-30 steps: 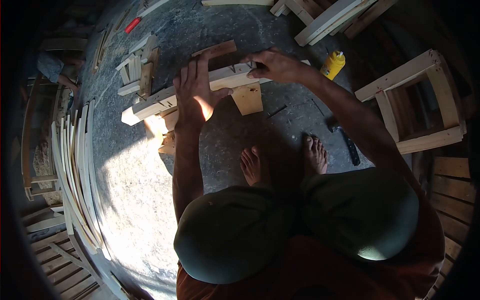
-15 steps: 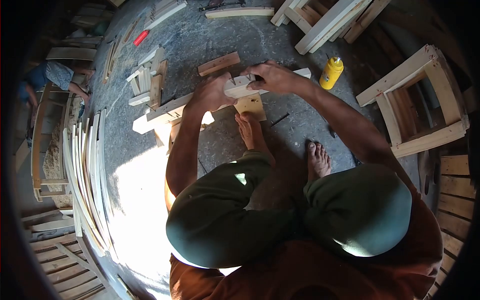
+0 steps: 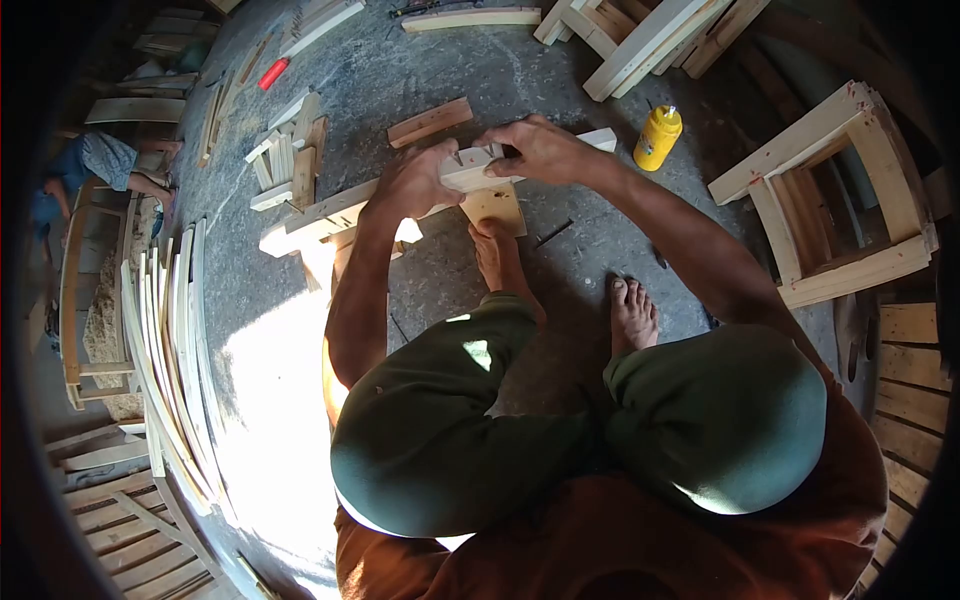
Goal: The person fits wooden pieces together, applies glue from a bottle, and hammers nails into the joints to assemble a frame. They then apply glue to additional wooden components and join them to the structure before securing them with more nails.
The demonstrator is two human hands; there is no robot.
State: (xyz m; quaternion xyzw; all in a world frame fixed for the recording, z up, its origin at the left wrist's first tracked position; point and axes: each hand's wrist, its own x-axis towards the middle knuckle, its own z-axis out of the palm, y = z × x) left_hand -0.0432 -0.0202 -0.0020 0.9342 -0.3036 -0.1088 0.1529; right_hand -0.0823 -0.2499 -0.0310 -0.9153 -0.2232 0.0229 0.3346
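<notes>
Rail (image 3: 322, 214), one; left hand (image 3: 415, 186), right hand (image 3: 537, 150).

Bare floor (image 3: 590, 265) lies open right of centre. A yellow glue bottle (image 3: 657, 137) blocks the upper right, a wooden frame (image 3: 835, 195) the right edge, loose offcuts (image 3: 290, 160) the upper left.

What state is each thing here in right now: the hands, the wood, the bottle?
left hand: closed over the wooden bar.
right hand: gripping the same bar farther along.
wooden bar: held by both hands, low over the floor.
glue bottle: upright on the floor, untouched.
short brown board: flat on the floor, apart from the hands.
wooden frame: assembled, resting at the side.
</notes>
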